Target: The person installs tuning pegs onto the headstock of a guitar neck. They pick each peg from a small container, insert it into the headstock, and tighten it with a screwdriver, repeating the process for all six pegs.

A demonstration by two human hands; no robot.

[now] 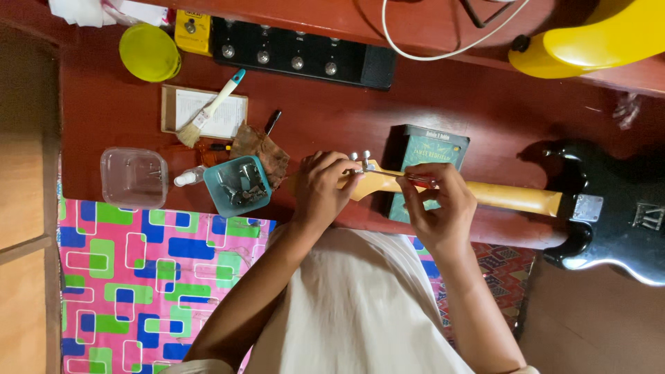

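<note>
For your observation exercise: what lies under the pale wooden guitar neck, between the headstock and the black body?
A dark green rectangular book lies under the pale wooden guitar neck, propping it above the red-brown table. The right hand and the neck cover the book's lower half.

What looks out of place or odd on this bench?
A brush lies askew across a notepad, and a stained rag sits crumpled beside the teal tub. The guitar neck rests on a book. Nothing looks spilled or broken.
</note>
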